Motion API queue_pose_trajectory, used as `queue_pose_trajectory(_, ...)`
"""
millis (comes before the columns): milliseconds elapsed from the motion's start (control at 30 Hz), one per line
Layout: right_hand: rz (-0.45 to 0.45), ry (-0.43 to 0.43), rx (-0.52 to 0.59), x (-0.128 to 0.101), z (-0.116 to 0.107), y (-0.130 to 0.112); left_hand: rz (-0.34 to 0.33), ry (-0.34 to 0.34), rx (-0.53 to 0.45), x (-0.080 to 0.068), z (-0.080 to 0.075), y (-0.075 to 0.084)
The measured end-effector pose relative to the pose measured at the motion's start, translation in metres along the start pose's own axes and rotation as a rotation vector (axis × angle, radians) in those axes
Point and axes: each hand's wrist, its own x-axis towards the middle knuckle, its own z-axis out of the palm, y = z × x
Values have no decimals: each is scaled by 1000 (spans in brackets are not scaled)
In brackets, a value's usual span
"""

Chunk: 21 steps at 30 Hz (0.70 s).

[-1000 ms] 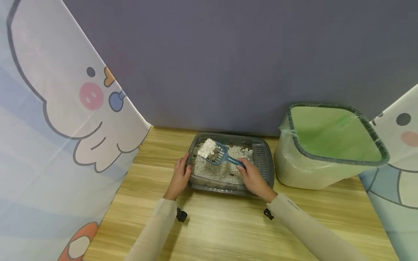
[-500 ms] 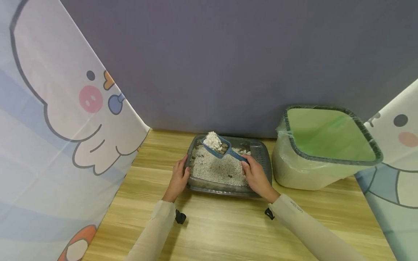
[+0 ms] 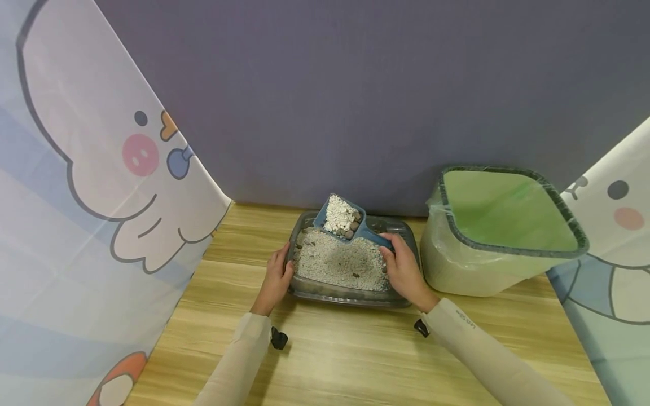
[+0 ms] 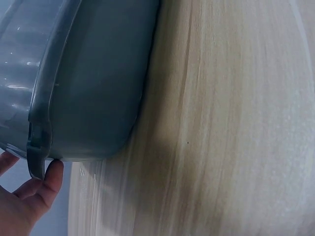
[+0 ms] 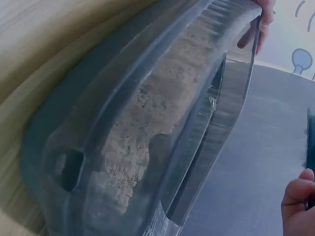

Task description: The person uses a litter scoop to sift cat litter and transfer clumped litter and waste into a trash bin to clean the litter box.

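Note:
A grey litter box [image 3: 350, 296] with pale granular litter [image 3: 325, 260] and a few dark clumps stands on the table. My left hand [image 3: 275, 277] holds its left rim; in the left wrist view, thumb and fingers pinch the rim's edge. Above the box's back part, my right hand [image 3: 406, 273] grips the handle of a blue litter scoop [image 3: 365, 231]. The scoop's head points back-left, loaded with a pale heap [image 3: 337, 213] and several brown lumps [image 3: 354, 225]. In the right wrist view, the right hand shows only partly at the right edge.
To the right of the box stands a tall bin [image 3: 457, 265], lined with a clear bag and green inside. A grey wall panel [image 3: 325, 113] rises close behind the box. Printed cartoon sheets [image 3: 76, 186] flank the wooden table [image 3: 335, 355].
The loaded scoop has risen out of the litter and shifted slightly right and back, its head now over the back rim. My left hand has stayed on the box's left rim.

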Motion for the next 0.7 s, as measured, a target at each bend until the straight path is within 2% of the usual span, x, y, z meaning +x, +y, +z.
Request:
queue_pose_trajectory(200, 16, 63, 13, -1, 3, -1, -1, -2, 1, 0, 1, -2)
queue_pose_trajectory(500, 4, 145, 143, -6, 9, 5, -1, -5, -7, 1, 2, -2)
queue_pose_trajectory(700, -38, 165, 84, -5, 10, 7, 2, -6, -7, 1, 1, -2)
